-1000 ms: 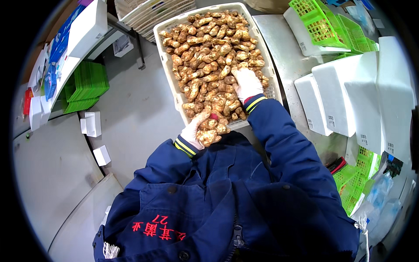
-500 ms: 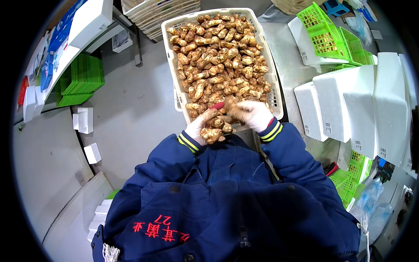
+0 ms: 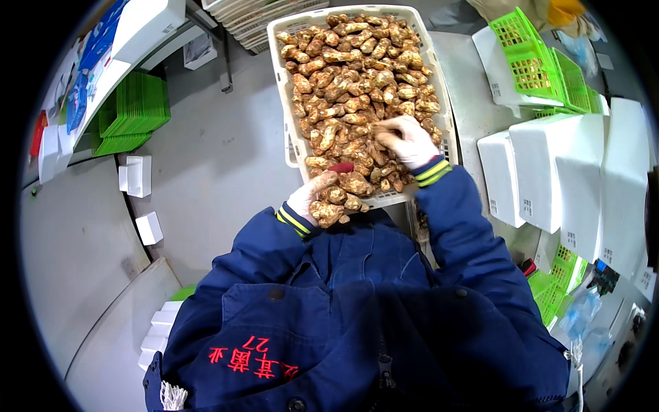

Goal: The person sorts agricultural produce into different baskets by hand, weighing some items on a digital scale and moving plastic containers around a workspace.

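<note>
Brown, knobbly mushrooms [image 3: 350,89] fill a cream plastic crate [image 3: 281,89] in front of me. My left hand [image 3: 309,196], in a pale soiled glove, is closed around several mushrooms [image 3: 334,200] at the crate's near left corner. A dark red piece [image 3: 341,167] shows beside its fingertips; what it is I cannot make out. Over the right part of the pile, my right hand [image 3: 408,141], also gloved, has its fingers curled down on a mushroom [image 3: 377,152]. Its fingertips are partly hidden among the pile.
Stacked pale crates [image 3: 264,19] stand beyond the crate. White foam boxes [image 3: 539,172] and green baskets [image 3: 532,58] line the right side. To the left are nested green baskets [image 3: 134,110] under a bench and small white boxes [image 3: 139,176] by the wall.
My right hand has moved away from my left hand, up and right onto the pile. My left hand keeps its mushrooms. The view has shifted slightly, with the crate now further right.
</note>
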Tool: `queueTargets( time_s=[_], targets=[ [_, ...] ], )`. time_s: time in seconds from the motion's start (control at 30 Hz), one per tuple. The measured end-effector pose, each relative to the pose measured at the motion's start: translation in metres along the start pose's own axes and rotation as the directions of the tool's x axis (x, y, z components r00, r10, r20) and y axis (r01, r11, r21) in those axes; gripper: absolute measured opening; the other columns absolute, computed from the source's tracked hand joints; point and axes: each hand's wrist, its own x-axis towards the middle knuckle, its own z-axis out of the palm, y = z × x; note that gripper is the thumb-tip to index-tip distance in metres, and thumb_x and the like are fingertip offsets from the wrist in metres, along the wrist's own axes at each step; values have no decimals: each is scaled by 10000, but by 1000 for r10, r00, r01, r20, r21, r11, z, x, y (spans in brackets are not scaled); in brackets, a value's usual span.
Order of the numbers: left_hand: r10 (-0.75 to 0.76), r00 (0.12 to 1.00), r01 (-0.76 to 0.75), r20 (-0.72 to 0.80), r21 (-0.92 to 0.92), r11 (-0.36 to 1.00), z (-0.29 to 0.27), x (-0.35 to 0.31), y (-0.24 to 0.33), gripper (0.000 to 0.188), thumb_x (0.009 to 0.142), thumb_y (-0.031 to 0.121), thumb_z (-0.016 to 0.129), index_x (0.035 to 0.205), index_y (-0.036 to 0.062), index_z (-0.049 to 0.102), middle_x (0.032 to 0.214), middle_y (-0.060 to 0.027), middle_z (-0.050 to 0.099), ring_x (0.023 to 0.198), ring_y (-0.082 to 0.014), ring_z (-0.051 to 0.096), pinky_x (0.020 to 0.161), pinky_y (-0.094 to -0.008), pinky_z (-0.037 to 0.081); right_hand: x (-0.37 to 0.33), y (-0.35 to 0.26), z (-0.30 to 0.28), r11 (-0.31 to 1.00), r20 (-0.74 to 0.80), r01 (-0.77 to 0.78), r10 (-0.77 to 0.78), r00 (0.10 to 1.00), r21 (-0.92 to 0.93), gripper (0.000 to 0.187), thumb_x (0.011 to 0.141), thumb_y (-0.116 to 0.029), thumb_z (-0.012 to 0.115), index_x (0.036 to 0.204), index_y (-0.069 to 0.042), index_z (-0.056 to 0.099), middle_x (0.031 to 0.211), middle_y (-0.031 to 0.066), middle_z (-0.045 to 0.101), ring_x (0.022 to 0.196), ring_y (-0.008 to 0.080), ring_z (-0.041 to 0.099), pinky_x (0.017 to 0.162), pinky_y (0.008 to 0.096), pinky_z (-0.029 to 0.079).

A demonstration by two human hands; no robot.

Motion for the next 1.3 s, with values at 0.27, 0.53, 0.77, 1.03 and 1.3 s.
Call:
queueTargets(
  time_s=[0.27, 0.53, 0.77, 1.03, 1.3],
  targets=[
    [143, 990, -143, -7, -69, 987, -11, -27, 4, 529, 968, 262, 453, 1429, 37, 325, 1244, -263, 553, 1017, -465, 612, 659, -436, 609, 0, -13, 17, 640, -6, -283, 410, 912, 714, 181, 834, -114, 708, 983, -26, 654, 941, 70, 703, 819, 125, 647, 756, 253, 512],
    [66, 996, -73, -66, -101, 992, -21, -34, 3, 526, 946, 292, 523, 1387, 42, 383, 1225, -244, 575, 1022, -449, 622, 674, -420, 594, 46, -12, 45, 981, 5, -41, 42, 999, -192, 322, 831, -92, 644, 1152, -115, 647, 893, 117, 661, 807, 289, 649, 739, 386, 526],
    [30, 994, -37, -104, -69, 997, -19, -31, 1, 463, 960, 280, 498, 1361, 57, 429, 1309, -262, 514, 1058, -458, 601, 635, -421, 604, -16, -39, -7, 131, 163, -238, 422, 892, 962, 502, 895, -82, 597, 1359, 26, 439, 1042, 113, 665, 919, 191, 664, 802, 276, 568],
    [-43, 999, 42, -28, -17, 999, -15, 1, -5, 449, 943, 346, 583, 1310, 101, 501, 1204, -134, 607, 1046, -314, 633, 796, -466, 578, -42, -103, 36, 981, -25, -186, 188, 982, 46, 498, 809, -302, 718, 1228, -58, 603, 1059, 161, 667, 895, 270, 661, 792, 343, 527],
    [20, 999, -23, -40, -65, 998, -25, 3, -1, 330, 941, 208, 592, 1221, 47, 526, 1120, -162, 625, 960, -301, 655, 767, -418, 579, -31, -106, 33, 972, -104, -178, 195, 975, 153, 413, 727, -92, 723, 1134, -87, 656, 1042, 131, 664, 938, 273, 658, 825, 325, 527]
  ],
)
